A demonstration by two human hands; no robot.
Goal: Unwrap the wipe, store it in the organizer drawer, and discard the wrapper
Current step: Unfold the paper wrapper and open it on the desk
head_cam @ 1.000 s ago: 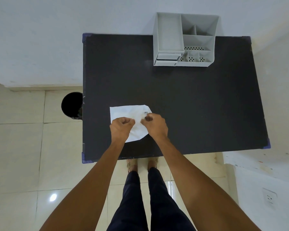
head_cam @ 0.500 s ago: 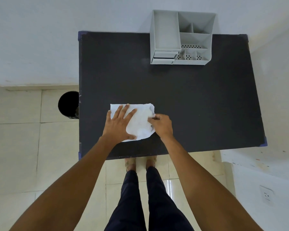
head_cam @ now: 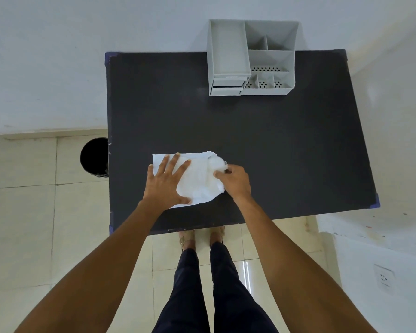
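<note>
Left hand (head_cam: 167, 182) lies flat, fingers spread, palm down on the white wrapper (head_cam: 197, 186), pinning its left part to the black tabletop (head_cam: 274, 145). Right hand (head_cam: 234, 182), just beside it on the other side of the sheet, has thumb and fingertips (head_cam: 217, 174) pinched shut on crumpled white material (head_cam: 217, 163) at the wrapper's right edge; can't tell if that bit is the wipe or only torn wrapper. Wrapper sits near the table's front edge, crinkled, its far left corner poking out past the left fingers. Well beyond both hands, at the table's far edge w/ the wall behind, stands a grey desk organizer (head_cam: 251, 58); its two small drawers (head_cam: 228, 85) face the person, lower left of the unit, both look pushed in. Left of the left hand, off the table on the tiled floor, a black bin (head_cam: 94, 156) touches the table's side.
</note>
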